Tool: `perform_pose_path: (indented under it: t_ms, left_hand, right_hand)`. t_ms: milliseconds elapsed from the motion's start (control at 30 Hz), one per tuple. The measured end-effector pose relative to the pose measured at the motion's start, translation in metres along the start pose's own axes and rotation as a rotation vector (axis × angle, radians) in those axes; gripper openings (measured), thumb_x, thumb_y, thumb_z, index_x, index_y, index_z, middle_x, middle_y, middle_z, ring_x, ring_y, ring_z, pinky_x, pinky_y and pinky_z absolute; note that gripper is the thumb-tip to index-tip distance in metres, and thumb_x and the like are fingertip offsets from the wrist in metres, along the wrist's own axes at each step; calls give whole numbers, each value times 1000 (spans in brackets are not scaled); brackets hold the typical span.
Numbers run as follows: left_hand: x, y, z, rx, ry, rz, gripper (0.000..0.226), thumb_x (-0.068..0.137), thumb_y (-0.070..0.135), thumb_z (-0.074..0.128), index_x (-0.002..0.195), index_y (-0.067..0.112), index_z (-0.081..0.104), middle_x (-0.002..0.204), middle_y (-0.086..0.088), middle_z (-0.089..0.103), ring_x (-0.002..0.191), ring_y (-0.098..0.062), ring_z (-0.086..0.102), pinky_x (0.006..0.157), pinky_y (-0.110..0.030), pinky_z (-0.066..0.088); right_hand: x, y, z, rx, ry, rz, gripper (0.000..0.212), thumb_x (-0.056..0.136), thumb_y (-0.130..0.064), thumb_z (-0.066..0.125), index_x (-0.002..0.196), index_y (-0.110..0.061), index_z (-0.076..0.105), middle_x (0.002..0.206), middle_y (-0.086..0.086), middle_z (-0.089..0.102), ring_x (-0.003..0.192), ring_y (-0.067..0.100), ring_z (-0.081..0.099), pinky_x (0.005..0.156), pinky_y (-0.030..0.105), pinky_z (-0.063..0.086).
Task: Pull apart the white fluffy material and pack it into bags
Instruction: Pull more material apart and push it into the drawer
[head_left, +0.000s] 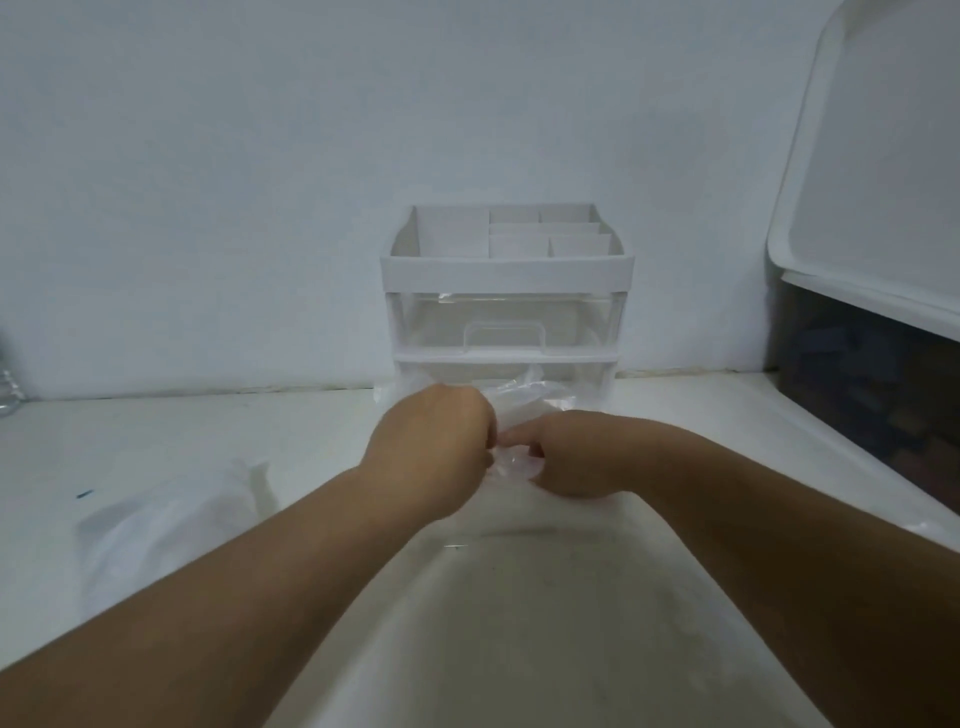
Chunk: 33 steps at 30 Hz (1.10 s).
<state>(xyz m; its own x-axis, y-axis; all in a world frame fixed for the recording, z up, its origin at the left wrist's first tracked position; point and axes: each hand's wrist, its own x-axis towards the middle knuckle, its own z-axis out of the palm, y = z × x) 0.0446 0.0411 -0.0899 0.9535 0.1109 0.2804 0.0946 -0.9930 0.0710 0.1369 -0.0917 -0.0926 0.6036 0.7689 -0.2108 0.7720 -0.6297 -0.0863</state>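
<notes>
- White wall fills the upper frame; below it a pale bench (182, 441) carries a white desktop organiser (506, 312) with clear drawers at centre, against the wall.
- At the right edge stands a dark storage bin (872, 405) with its white lid (878, 171) tipped up.
- Both arms reach forward to the middle of the frame, where a clear plastic bag (524, 410) lies crumpled just in front of the organiser's lower drawer.
- The left hand (441, 441) and the right hand (576, 457) meet at the bag; the fingers of each are curled in and appear to pinch the thin film between them, though the fingertips themselves are hidden.
- A larger soft, whitish bagged mass (171, 525) rests at lower left; whether it holds the white fluffy material is too blurred to say.
- No loose stuffing shows in either hand.
- The step looks like separating the bag's two layers to open its mouth.
- To do it well, rub the layers against each other between thumb and fingertips, then draw the hands apart gently so the film does not tear.
- Keeping the mouth facing the person would ease filling.
</notes>
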Motion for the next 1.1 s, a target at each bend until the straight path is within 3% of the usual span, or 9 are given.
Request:
perform_pose_path:
  t_ms: [133, 300, 400, 467, 567, 767, 900, 1000, 1100]
  left_hand:
    - [15, -11, 10, 98, -299, 78, 61, 87, 15, 63, 142, 35, 49, 133, 6, 57, 117, -20, 58, 94, -32, 49]
    - [29, -11, 12, 151, -498, 142, 55, 95, 40, 56, 146, 43, 37, 137, 9, 50, 116, -21, 57, 94, -31, 49]
    - [35, -6, 15, 232, -596, 167, 68, 97, 27, 55, 155, 35, 21, 147, 2, 35, 123, -23, 52, 92, -30, 44]
    - [38, -4, 16, 228, -625, 172, 70, 97, 24, 56, 156, 30, 20, 150, -2, 32, 125, -24, 51, 91, -31, 43]
    - [38, -2, 16, 215, -650, 174, 66, 97, 23, 56, 155, 26, 24, 149, -5, 32, 123, -27, 51, 97, -36, 46]
    - [34, -6, 17, 186, -596, 176, 73, 97, 22, 57, 158, 29, 17, 147, -6, 37, 121, -28, 53, 95, -34, 45]
    - [25, -21, 11, 42, -437, 137, 58, 92, 27, 63, 147, 29, 44, 134, 3, 59, 121, -20, 57, 99, -30, 46]
    - [18, -35, 2, 23, -300, 114, 59, 87, 32, 73, 142, 30, 51, 138, 10, 57, 126, -13, 53, 103, -26, 42]
    - [14, -38, 10, 129, -296, 160, 42, 90, 30, 67, 132, 32, 60, 132, 10, 59, 124, -16, 54, 102, -29, 44]
  right_hand:
    - [3, 5, 2, 1, -46, -12, 45, 106, -35, 39, 148, -22, 43, 150, 1, 47, 135, 21, 44, 109, 28, 30]
    - [1, 8, 10, 24, 30, -43, 37, 101, -40, 47, 133, -26, 59, 129, 0, 60, 119, 22, 54, 104, 35, 41]
    - [-17, 12, 1, 111, 72, -26, 34, 104, -38, 41, 118, -20, 66, 115, 0, 65, 103, 19, 58, 94, 35, 45]
    - [-31, 10, -11, 82, 229, -19, 32, 104, -33, 43, 105, -18, 71, 105, -1, 69, 95, 17, 61, 89, 34, 48]
    - [-39, -3, -19, -6, 388, -43, 29, 99, -33, 54, 123, -30, 69, 122, -8, 67, 112, 15, 59, 100, 33, 46]
    - [-5, 4, -3, -22, -11, -36, 44, 101, -30, 52, 143, -20, 49, 135, 7, 59, 120, 25, 56, 105, 39, 43]
    - [7, 7, -2, -27, -97, -16, 51, 103, -24, 46, 152, -16, 34, 151, 9, 43, 134, 27, 45, 114, 38, 34]
    - [11, 8, 0, -117, -129, -28, 54, 104, -20, 40, 156, -21, 25, 161, 5, 29, 145, 25, 33, 119, 37, 26]
    - [12, 10, 0, -134, -130, -38, 50, 103, -12, 41, 152, -15, 33, 155, 7, 37, 140, 25, 38, 115, 35, 30]
